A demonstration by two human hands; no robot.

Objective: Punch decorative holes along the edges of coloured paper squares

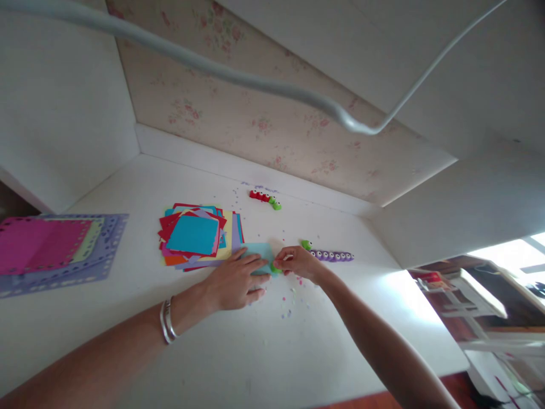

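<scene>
My left hand (236, 281) lies flat with fingers spread, pressing a light blue paper sheet (258, 250) against the white table. At the sheet's right edge, my right hand (296, 262) is closed on a small green paper punch (276, 268), mostly covered by the fingers. Just beyond that hand stands another green punch (306, 245), beside a row of purple punches (334, 257). Farther back, several red punches (259, 196) line up with green ones (276, 203). Each has a round white top with a dark centre.
A stack of coloured paper (193, 234) lies left of the sheet. At far left are pink (46, 244) and purple sheets (111, 244) with holes along their edges. Tiny punched paper bits (289, 312) are scattered about. A white cable (255, 82) crosses overhead; a shelf stands at right.
</scene>
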